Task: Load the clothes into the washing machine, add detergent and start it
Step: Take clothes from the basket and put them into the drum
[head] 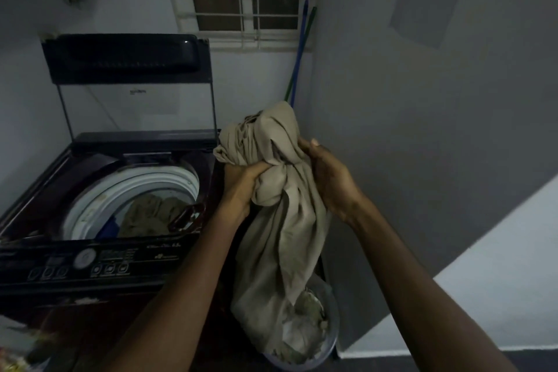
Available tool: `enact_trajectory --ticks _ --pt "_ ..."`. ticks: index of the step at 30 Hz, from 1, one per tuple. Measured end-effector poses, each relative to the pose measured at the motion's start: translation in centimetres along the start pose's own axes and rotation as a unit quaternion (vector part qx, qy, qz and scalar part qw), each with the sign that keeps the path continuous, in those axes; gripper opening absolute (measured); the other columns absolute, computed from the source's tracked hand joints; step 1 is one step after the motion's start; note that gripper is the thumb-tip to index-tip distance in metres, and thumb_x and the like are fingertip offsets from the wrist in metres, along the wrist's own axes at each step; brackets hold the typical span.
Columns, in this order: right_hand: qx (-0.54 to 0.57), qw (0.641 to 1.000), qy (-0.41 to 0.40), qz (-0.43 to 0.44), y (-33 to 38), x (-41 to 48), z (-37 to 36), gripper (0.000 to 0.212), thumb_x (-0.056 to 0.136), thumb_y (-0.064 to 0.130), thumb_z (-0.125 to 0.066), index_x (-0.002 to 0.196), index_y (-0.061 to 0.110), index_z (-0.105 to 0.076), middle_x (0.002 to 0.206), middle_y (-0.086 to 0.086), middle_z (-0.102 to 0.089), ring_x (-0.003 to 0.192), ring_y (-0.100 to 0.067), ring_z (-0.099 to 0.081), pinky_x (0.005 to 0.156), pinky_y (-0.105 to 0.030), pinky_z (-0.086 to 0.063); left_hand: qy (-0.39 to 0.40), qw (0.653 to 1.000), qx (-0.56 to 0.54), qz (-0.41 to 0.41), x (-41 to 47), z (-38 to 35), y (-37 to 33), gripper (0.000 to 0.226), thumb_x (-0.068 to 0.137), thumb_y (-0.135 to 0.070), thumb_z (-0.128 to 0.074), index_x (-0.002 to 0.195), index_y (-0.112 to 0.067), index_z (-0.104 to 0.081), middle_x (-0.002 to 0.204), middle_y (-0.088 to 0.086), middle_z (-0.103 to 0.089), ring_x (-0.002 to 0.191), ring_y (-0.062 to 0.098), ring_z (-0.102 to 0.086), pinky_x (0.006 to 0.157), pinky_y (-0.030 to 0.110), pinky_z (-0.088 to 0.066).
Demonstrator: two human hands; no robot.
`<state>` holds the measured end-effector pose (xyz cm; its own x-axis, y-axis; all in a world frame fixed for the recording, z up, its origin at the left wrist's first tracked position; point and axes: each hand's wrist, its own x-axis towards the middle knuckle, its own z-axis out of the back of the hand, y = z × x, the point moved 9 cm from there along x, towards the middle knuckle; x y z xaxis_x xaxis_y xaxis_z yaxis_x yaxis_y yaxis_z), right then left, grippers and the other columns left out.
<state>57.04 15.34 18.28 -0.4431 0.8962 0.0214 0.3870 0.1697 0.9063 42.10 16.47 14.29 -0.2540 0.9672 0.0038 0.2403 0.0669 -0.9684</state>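
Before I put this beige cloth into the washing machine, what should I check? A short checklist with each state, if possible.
1. Lid is up: ok.
2. Left hand and right hand both grip the beige cloth: ok.
3. Drum has room above the clothes lying in it: ok.
4. Cloth hangs free of the basket: not ok, its lower end reaches into it.
5. Detergent added: cannot tell.
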Motion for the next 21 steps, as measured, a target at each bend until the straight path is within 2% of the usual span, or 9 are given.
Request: enact_trajectory --ticks 2,4,7,9,10,12,16,18,21 --pt "-0.103 0.991 -0.058 0.063 0.8 -0.7 2.2 0.046 0.090 0.039 -0.055 0.128 0.014 -0.057 0.124 0.002 -0.065 0.118 -0.013 -0.059 0.099 -0.028 -0.048 -0.014 0.999 -0.033 -0.002 0.4 0.2 -0.5 0.071 0.052 -0.030 -0.082 0.117 -0.006 -0.068 0.116 0.006 -0.071 0.105 0.023 -0.069 0.084 0.032 -0.057" --pt "-0.212 0.965 -0.105 0.113 0.9 -2.2 5.2 0.069 0.077 0.046 -0.067 0.137 0.017 -0.049 0.137 0.006 -0.055 0.126 -0.007 -0.051 0.105 -0.028 -0.043 -0.031 0.997 -0.073 0.000 0.9 0.6 -0.9 0.066 0.055 -0.027 -0.082 0.116 -0.006 -0.069 0.115 0.007 -0.072 0.105 0.025 -0.069 0.082 0.032 -0.057" --pt "-0.307 0.948 -0.077 0.029 -4.2 -3.8 7.8 0.124 0.055 0.057 -0.083 0.149 0.040 -0.003 0.146 0.037 -0.014 0.130 0.019 -0.025 0.103 -0.013 -0.035 -0.046 0.990 -0.131 -0.003 1.3 1.0 -1.9 0.033 0.074 -0.015 -0.073 0.107 -0.011 -0.070 0.106 0.003 -0.073 0.093 0.018 -0.071 0.072 0.027 -0.057" --pt "-0.330 0.941 -0.061 -0.035 -8.7 -4.0 7.8 0.138 0.053 0.048 -0.089 0.144 0.045 0.015 0.148 0.034 -0.006 0.135 0.011 -0.021 0.107 -0.020 -0.033 -0.043 0.983 -0.178 0.019 1.5 0.6 -1.8 0.032 0.083 -0.014 -0.067 0.113 -0.005 -0.068 0.109 0.010 -0.071 0.093 0.022 -0.070 0.072 0.028 -0.057" --pt "-0.340 0.937 -0.065 -0.040 -10.5 -3.8 7.4 0.138 0.054 0.042 -0.091 0.147 0.042 0.011 0.151 0.028 -0.012 0.135 0.008 -0.026 0.106 -0.021 -0.035 -0.044 0.979 -0.198 0.029 1.6 0.5 -1.5 0.042 0.082 -0.018 -0.069 0.121 -0.002 -0.065 0.116 0.014 -0.068 0.100 0.027 -0.068 0.078 0.032 -0.058" --pt "-0.321 0.941 -0.104 -0.027 -12.7 -2.9 6.7 0.108 0.064 0.028 -0.088 0.146 0.027 -0.018 0.140 0.019 -0.038 0.121 0.010 -0.043 0.093 -0.008 -0.042 -0.036 0.976 -0.205 0.058 1.7 0.1 -0.9 0.057 0.076 -0.025 -0.075 0.125 0.000 -0.061 0.122 0.016 -0.066 0.107 0.030 -0.066 0.090 0.040 -0.056" --pt "-0.253 0.937 -0.234 -0.061 -14.4 -1.7 9.3 0.022 0.090 0.009 -0.063 0.111 0.004 -0.061 0.097 -0.005 -0.063 0.092 -0.020 -0.062 0.058 -0.006 -0.047 -0.016 0.988 -0.126 0.088 1.9 1.3 0.0 0.014 0.091 -0.020 -0.060 0.096 -0.007 -0.063 0.077 -0.002 -0.074 0.069 0.007 -0.070 0.068 0.025 -0.055" --pt "-0.192 0.931 -0.307 -0.039 -13.3 -2.6 12.6 0.018 0.092 0.003 -0.057 0.108 0.000 -0.064 0.097 -0.011 -0.067 0.087 -0.022 -0.062 0.057 -0.012 -0.050 -0.045 0.990 -0.119 0.060 1.8 3.3 -0.2 0.029 0.083 -0.018 -0.067 0.109 -0.006 -0.068 0.096 0.004 -0.074 0.082 0.015 -0.071 0.070 0.027 -0.058" --pt "-0.059 0.934 -0.353 0.018 -8.6 -3.3 15.3 0.021 0.096 0.013 -0.053 0.112 0.015 -0.065 0.102 -0.006 -0.070 0.079 -0.012 -0.067 0.061 -0.023 -0.055 -0.049 0.999 -0.022 0.008 1.6 5.7 -0.5 0.048 0.077 -0.014 -0.075 0.123 -0.006 -0.065 0.119 0.006 -0.070 0.103 0.022 -0.069 0.084 0.032 -0.058"
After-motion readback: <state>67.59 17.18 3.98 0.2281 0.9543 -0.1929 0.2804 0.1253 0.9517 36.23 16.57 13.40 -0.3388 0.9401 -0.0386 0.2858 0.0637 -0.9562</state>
